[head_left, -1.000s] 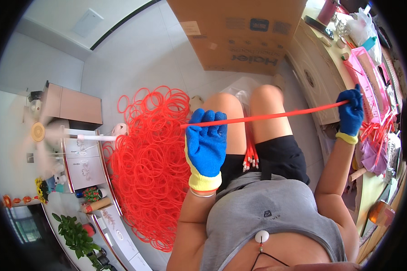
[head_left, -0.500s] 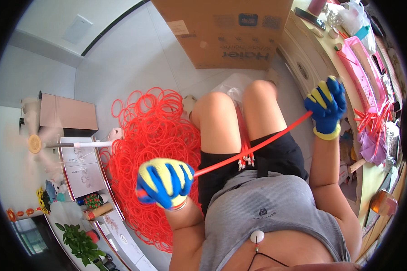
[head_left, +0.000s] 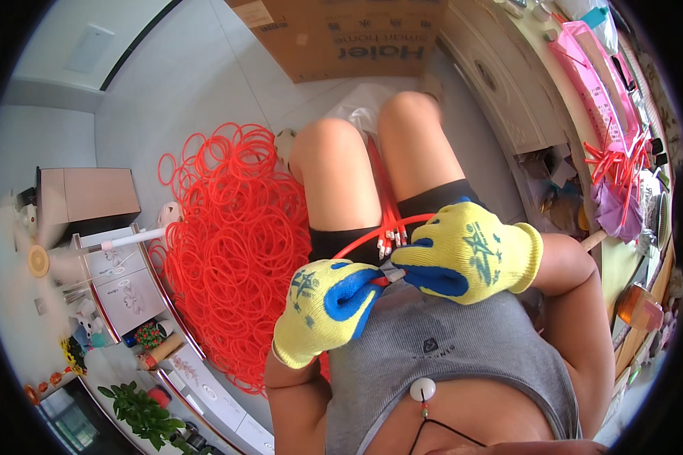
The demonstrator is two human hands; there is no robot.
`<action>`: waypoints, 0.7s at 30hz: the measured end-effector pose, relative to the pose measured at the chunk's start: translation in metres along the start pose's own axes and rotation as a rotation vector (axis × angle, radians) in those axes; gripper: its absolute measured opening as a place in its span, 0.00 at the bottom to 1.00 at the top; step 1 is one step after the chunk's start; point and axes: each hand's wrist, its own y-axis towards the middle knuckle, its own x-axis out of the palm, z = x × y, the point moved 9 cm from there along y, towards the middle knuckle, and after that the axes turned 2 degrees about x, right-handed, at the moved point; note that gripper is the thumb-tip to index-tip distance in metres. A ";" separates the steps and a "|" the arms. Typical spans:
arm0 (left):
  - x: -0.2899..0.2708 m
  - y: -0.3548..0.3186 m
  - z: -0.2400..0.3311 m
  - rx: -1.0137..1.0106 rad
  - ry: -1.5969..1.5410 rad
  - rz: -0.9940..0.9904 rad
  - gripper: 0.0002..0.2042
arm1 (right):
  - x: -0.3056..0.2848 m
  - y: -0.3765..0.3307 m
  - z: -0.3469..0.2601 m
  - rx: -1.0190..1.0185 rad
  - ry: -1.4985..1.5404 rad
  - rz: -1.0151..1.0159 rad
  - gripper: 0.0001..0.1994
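My left hand (head_left: 326, 307) and my right hand (head_left: 467, 254), both in yellow and blue gloves, meet close to my belly. Together they pinch the two ends of a thin red tube (head_left: 376, 236) bent into a loop over my lap, joined at a small grey connector (head_left: 391, 273). A bundle of red tubes with white tips (head_left: 383, 205) lies between my bare thighs. A big heap of finished red rings (head_left: 231, 243) covers the floor on my left.
A cardboard box (head_left: 341, 34) stands ahead on the grey floor. A wooden cabinet (head_left: 501, 83) and a worktop with a pink tray (head_left: 588, 76) and more red tubes (head_left: 618, 159) run along the right. A fan (head_left: 38, 258), shelves and plants are at left.
The tube was stretched straight between my far-apart hands. I have brought both hands together at my belly, bending the tube into a loop with its ends meeting.
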 end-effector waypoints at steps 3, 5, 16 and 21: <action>0.003 -0.001 -0.001 0.001 0.043 0.002 0.08 | -0.005 0.014 0.003 0.157 0.109 -0.057 0.11; 0.005 0.000 0.001 0.033 0.072 -0.003 0.07 | -0.004 0.016 0.007 0.236 0.153 -0.093 0.12; 0.024 0.003 -0.004 0.013 0.055 -0.108 0.06 | 0.032 -0.024 0.005 -0.186 0.078 0.054 0.15; 0.032 0.005 -0.013 -0.016 0.021 -0.121 0.12 | 0.027 -0.037 0.007 -0.365 -0.020 0.169 0.17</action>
